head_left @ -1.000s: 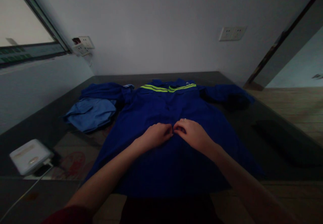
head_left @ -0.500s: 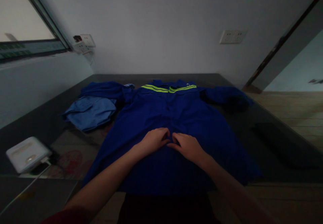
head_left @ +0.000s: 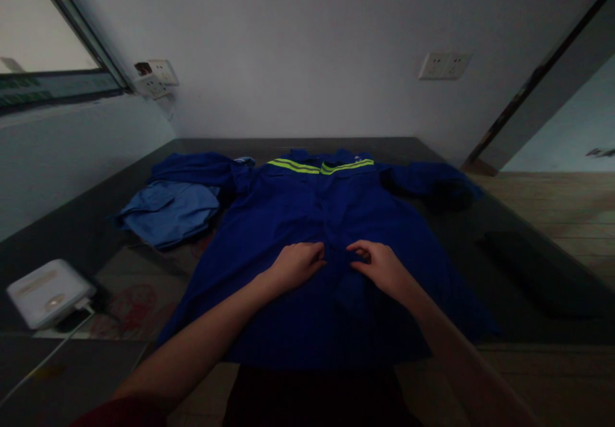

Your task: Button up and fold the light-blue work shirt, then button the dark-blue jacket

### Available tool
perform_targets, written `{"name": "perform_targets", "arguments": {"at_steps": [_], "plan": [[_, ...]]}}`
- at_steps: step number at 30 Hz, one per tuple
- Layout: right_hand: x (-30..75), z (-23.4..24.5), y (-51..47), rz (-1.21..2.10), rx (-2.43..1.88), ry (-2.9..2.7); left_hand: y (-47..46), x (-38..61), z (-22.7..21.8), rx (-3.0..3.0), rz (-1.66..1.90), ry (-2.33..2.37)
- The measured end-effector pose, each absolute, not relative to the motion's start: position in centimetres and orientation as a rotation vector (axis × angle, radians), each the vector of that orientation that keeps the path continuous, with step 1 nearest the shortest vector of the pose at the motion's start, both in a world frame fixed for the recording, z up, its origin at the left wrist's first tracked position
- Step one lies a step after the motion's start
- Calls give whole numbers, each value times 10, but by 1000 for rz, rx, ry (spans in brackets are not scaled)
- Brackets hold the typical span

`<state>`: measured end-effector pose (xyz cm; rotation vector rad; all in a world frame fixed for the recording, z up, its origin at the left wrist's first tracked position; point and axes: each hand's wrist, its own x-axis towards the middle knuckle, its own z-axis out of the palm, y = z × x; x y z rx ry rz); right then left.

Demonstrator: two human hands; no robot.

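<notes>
A dark blue work jacket with yellow-green reflective stripes across its chest lies spread front up, collar toward the wall. Its lower hem hangs at the table's near edge. Over the front closure, my left hand has its fingers pinched on the jacket's fabric; the exact bit held is hidden. Just right of the closure is my right hand, fingers curled, with a gap between thumb and forefinger and no cloth visible in it. Whether its fingertips touch the jacket is hard to tell in the dim light.
A folded lighter blue garment lies left of the jacket on the dark table. Nearer on that side is a white box-shaped device with a cable. A dark flat object rests on the right. Wall sockets are behind.
My right hand has moved right, away from my left hand, and its thumb and forefinger are apart. My left hand stays near the closure. The view has shifted slightly.
</notes>
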<state>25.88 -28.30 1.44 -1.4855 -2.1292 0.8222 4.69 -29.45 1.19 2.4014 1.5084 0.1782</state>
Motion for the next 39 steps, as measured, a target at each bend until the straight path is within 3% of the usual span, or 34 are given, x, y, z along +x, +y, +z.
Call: {"name": "perform_targets", "arguments": {"at_steps": [8,17,26,32,39], "plan": [[241,29,-235,704,-1228,-1884,-266,53,29,2436,360,1676],[232,15,-242,1201,-1020,-1855,-281,53,21,2396,580,1621],[230,5,-241,1203,-1017,-1597,-280,50,24,2353,699,1628],[235,12,-242,967,-1036,-1531,-281,50,25,2358,654,1620],[224,25,-261,617,-902,-1950,-282,51,18,2322,737,1512]]}}
